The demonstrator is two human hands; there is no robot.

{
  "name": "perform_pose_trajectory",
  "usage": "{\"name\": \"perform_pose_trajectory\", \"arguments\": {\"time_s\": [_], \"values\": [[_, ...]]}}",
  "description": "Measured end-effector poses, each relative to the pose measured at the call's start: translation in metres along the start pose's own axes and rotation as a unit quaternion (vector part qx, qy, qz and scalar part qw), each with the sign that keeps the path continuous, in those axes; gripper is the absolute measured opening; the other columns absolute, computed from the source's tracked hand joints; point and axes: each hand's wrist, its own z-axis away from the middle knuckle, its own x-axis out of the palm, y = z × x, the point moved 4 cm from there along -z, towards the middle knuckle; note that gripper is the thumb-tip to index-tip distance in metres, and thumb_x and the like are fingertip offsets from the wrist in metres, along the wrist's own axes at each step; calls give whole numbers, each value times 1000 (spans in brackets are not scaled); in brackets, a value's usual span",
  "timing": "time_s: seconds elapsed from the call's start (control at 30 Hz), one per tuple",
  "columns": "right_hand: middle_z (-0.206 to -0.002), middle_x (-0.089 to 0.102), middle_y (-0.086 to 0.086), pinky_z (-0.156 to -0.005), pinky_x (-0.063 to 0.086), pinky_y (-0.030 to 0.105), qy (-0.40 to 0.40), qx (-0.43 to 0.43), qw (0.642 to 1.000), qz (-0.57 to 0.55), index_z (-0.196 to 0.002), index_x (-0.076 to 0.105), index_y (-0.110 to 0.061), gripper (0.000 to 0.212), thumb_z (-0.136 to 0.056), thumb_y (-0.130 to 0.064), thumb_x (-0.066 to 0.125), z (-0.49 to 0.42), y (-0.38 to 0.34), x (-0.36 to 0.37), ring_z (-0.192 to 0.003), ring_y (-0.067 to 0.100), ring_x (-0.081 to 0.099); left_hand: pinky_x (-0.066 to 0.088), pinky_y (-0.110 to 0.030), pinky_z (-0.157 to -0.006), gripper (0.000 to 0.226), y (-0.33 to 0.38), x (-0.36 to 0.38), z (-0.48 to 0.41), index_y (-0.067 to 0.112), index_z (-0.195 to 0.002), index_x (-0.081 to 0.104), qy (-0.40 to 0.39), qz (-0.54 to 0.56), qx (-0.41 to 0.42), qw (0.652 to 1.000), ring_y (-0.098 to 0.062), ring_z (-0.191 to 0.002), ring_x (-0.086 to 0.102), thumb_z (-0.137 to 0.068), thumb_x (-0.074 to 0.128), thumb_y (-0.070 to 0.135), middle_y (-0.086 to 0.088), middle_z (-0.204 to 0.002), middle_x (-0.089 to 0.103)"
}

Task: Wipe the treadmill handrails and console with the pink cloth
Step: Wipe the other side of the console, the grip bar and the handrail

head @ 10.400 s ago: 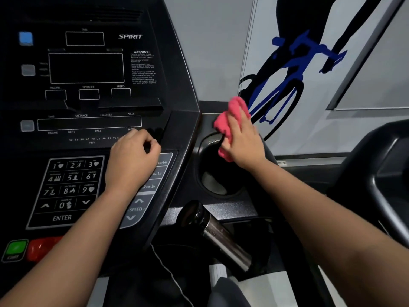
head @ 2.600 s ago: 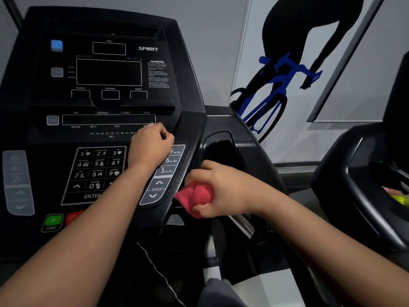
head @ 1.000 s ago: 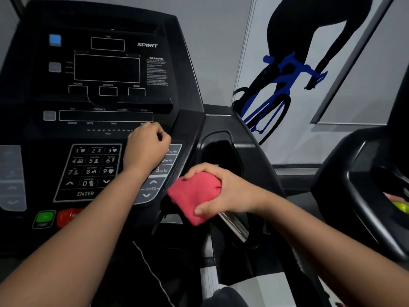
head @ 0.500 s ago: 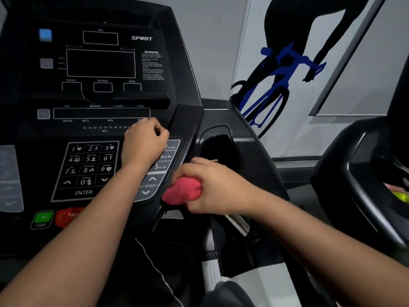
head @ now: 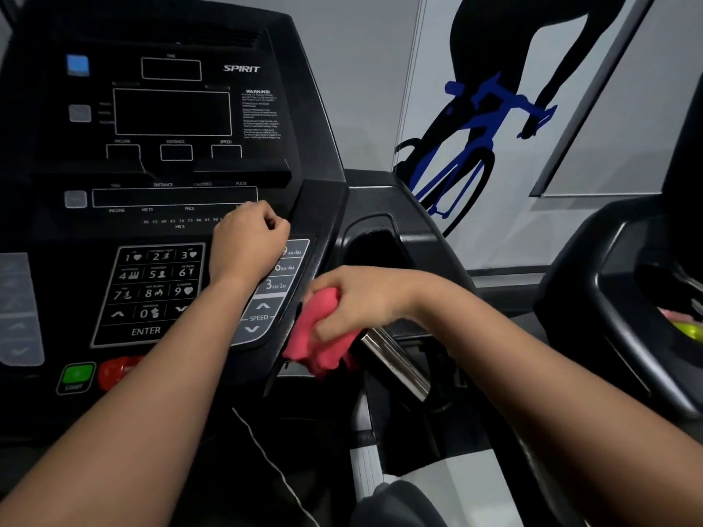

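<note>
Fingers of the right hand (head: 361,302) curled tight round the bunched pink cloth (head: 319,336), pressed at the black treadmill console (head: 182,154)'s lower right edge, just beside the shiny steel handrail bar (head: 395,363). Left hand (head: 249,241), a loose fist holding nothing, rested on the console beside its number keypad (head: 152,287).

one head-worn view looks forward and down, close over the treadmill console (head: 171,154).

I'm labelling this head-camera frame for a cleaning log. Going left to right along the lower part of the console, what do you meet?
Green start button → red stop button → number keypad → left hand → speed keys → pink cloth → right hand → chrome handrail grip.
</note>
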Motion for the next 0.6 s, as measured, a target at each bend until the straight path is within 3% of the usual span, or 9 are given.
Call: {"name": "perform_pose_trajectory", "arguments": {"time_s": [0.07, 0.13, 0.2, 0.27, 0.33, 0.43, 0.53, 0.6], "values": [[-86, 65, -3, -62, 45, 22, 72, -41, 977, 198, -99, 59, -18, 21, -80, -24, 66, 10, -13, 7, -75, 12, 60, 30, -31, -70, 15, -1, 0, 0, 14, -74, 56, 1, 4, -1, 1000, -19, -74, 42, -86, 50, 20, 2, -79, 49], [-93, 61, 5, -61, 34, 28, 200, -111, 901, 369, -108, 59, -15, 28, -82, -25, 60, 18, -20, 17, -82, 23, 58, 31, -31, -70, 15, -2, 0, 2, 13, -75, 57, 2, 11, 3, 1000, -19, -74, 43, -86, 50, 20, 2, -79, 50], [-88, 59, 7, -62, 27, 27, 275, -182, 859, 391, -104, 63, -12, 35, -70, -20, 69, 23, -16, 25, -77, 26, 56, 33, -31, -71, 15, -2, -1, 3, 12, -75, 57, 3, 16, 9, 1000, -19, -75, 44, -86, 50, 19, 2, -80, 52], [-92, 58, 4, -69, 35, 26, 307, -248, 879, 269, -103, 65, -14, 41, -63, -15, 74, 27, 3, 27, -84, 19, 53, 34, -32, -72, 15, -2, -1, 4, 12, -76, 58, 5, 23, 12, 1000, -19, -76, 45, -87, 50, 19, 2, -81, 53], [-101, 56, -5, -81, 43, 20, 287, -216, 932, 45, -106, 63, -24, 46, -64, -15, 79, 30, 23, 20, -95, 9, 54, 36, -33, -73, 16, -3, -1, 4, 10, -77, 60, 7, 30, 14, 999, -19, -77, 47, -87, 50, 19, 1, -82, 55], [-94, 59, -10, -70, 50, 19, 109, -72, 971, -201, -103, 59, -28, 46, -62, -21, 79, 21, 35, 16, -80, 1, 59, 37, -34, -74, 16, -3, -1, 4, 10, -78, 60, 11, 34, 16, 999, -19, -77, 47, -86, 50, 18, 1, -82, 55], [-85, 64, -3, -65, 51, 18, -25, -2, 985, -172, -100, 59, -17, 35, -67, -16, 73, 6, 23, 7, -72, 6, 61, 34, -31, -72, 16, -3, -1, 2, 10, -78, 61, 8, 28, 8, 1000, -18, -76, 44, -86, 50, 19, 3, -81, 52], [-84, 66, -1, -69, 51, 22, -38, 22, 996, -73, -99, 61, -13, 28, -75, -12, 75, 1, 9, 0, -72, 9, 62, 32, -30, -71, 16, -3, -1, 2, 11, -78, 60, 6, 25, 6, 1000, -18, -76, 44, -86, 49, 20, 3, -80, 51]]}}
